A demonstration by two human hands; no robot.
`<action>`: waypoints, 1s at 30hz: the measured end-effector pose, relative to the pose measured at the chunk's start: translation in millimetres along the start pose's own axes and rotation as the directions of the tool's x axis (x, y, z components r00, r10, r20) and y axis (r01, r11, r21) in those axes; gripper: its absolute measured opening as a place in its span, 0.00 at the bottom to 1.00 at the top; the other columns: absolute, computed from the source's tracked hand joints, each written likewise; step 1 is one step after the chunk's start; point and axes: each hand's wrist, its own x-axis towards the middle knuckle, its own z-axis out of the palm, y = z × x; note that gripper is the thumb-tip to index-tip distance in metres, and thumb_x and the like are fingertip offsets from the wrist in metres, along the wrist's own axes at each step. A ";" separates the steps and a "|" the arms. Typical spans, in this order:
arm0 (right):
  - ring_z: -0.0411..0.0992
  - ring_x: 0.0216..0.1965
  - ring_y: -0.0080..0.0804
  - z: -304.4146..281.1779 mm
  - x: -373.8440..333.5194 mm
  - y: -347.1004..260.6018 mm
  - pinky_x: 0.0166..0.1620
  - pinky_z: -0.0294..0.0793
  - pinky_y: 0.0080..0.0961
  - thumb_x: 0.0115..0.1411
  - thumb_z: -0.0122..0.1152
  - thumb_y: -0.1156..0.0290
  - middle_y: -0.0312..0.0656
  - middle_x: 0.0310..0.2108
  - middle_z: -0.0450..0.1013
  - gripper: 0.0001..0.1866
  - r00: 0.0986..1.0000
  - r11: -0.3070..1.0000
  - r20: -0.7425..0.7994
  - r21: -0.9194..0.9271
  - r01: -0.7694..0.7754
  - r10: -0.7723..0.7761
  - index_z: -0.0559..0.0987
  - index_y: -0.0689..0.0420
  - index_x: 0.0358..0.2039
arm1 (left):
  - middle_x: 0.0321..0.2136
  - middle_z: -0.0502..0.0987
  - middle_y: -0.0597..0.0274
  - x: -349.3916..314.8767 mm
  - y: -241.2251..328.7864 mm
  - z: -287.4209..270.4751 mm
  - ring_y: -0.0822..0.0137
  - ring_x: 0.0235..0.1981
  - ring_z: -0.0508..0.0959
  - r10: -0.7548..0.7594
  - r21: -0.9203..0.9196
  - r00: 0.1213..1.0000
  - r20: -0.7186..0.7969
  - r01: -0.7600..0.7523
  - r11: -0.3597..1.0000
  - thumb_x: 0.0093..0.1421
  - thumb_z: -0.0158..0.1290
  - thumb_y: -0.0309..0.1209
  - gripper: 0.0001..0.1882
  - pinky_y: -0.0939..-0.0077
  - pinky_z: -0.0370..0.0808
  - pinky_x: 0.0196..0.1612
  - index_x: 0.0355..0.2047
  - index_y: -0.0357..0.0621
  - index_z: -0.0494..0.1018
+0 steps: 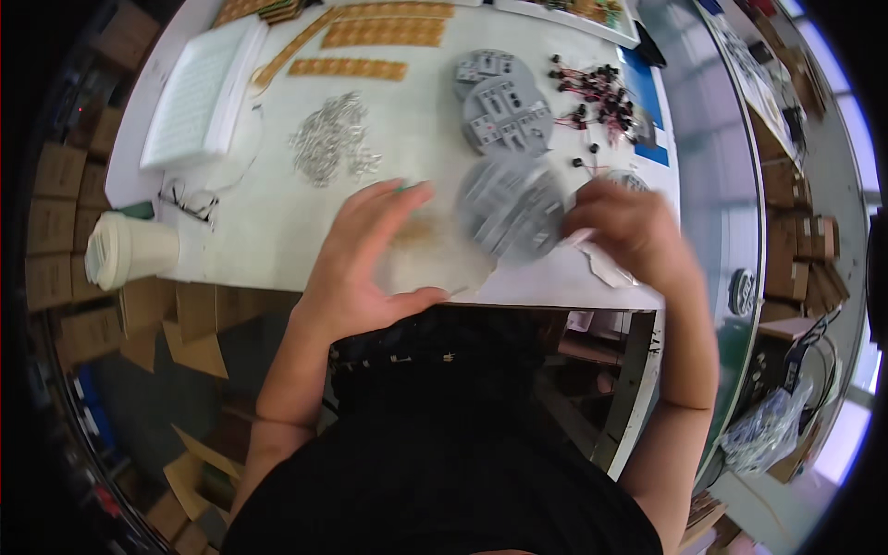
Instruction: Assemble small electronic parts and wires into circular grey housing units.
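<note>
My right hand, smeared by motion, has its fingers closed at the right edge of a round grey plate. This plate is blurred too, and slots or raised parts show on its face. To its left, my left hand is open, thumb and fingers spread wide and curved toward the plate. A pale pad with a brownish blur lies beyond that palm at the table's near edge. Just past the held plate, more round grey plates overlap in a pile. Behind the right hand, another small grey piece is partly hidden.
Small silvery metal parts lie heaped at centre-left. Black cylinders with red wires are scattered over at right, beside a blue sheet. Orange-yellow strips, a white foam tray, eyeglasses and a lidded cup occupy the left.
</note>
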 end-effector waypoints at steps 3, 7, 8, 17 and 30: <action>0.79 0.31 0.38 35.7 29.9 -38.9 0.33 0.76 0.30 0.53 0.73 0.84 0.42 0.38 0.80 0.12 0.993 0.996 0.083 -0.004 0.091 -0.090 0.87 0.58 0.38 | 0.56 0.81 0.55 -4.0 -5.5 8.4 0.50 0.59 0.77 -0.023 0.017 0.994 0.106 0.021 1.000 0.44 0.79 0.35 0.51 0.54 0.75 0.63 0.69 0.44 0.71; 0.81 0.36 0.48 47.5 72.8 -50.9 0.38 0.81 0.38 0.62 0.68 0.75 0.45 0.35 0.80 0.05 0.968 0.935 0.096 0.251 -0.250 0.233 0.85 0.59 0.39 | 0.55 0.81 0.56 -16.0 -15.9 19.0 0.49 0.59 0.77 -0.047 -0.003 0.989 0.140 0.048 0.999 0.44 0.79 0.40 0.50 0.55 0.75 0.64 0.69 0.46 0.71; 0.82 0.36 0.47 59.6 94.0 -50.4 0.39 0.80 0.37 0.61 0.70 0.75 0.46 0.37 0.81 0.07 0.981 0.961 0.053 0.197 -0.193 0.186 0.86 0.60 0.40 | 0.56 0.81 0.55 -20.6 -15.6 18.8 0.48 0.59 0.77 -0.068 -0.015 0.989 0.130 0.071 0.997 0.44 0.79 0.41 0.49 0.54 0.75 0.64 0.67 0.46 0.73; 0.82 0.37 0.51 127.1 195.4 -35.9 0.43 0.81 0.40 0.59 0.71 0.68 0.50 0.34 0.84 0.11 0.935 0.966 0.248 -0.003 -0.259 0.252 0.87 0.60 0.40 | 0.51 0.81 0.57 -21.0 -23.0 20.3 0.51 0.57 0.78 0.003 -0.054 0.996 0.088 0.002 0.999 0.44 0.78 0.44 0.46 0.57 0.77 0.62 0.65 0.50 0.75; 0.82 0.35 0.49 122.8 170.9 -29.6 0.38 0.81 0.42 0.64 0.68 0.69 0.44 0.33 0.83 0.07 0.986 0.983 0.018 -0.078 -0.166 0.168 0.86 0.59 0.38 | 0.54 0.79 0.55 -21.3 -24.4 19.7 0.49 0.57 0.78 -0.054 -0.130 0.996 0.064 0.062 0.990 0.43 0.79 0.40 0.47 0.55 0.77 0.62 0.65 0.49 0.73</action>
